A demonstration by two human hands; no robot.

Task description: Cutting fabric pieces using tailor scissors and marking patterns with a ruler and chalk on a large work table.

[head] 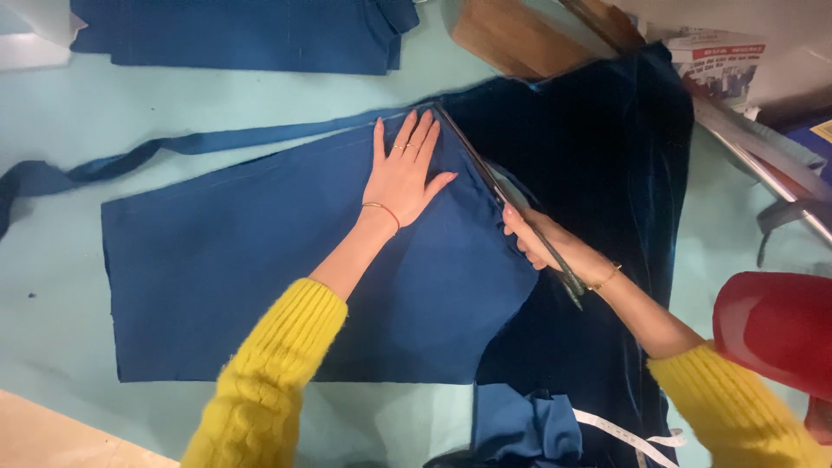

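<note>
Right hand (539,241) was closed around handles of long scissors (503,201), blades along slanted edge of blue fabric panel (260,260) at mid-table. Left hand (403,173) lay flat, fingers spread, empty, pressing panel beside blades. Cut looked nearly complete; trimmed strip (217,140) lay toward far edge. Dark velvet (598,173) lay under the panel, toward right edge.

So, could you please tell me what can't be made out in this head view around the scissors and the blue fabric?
- Scissors handles: head view, wrapped by the right hand.
- Blue fabric under the left hand: covered by the palm.
- Measuring tape: cut off by the bottom edge.
- Red object: cut off by the right edge, kind unclear.
</note>
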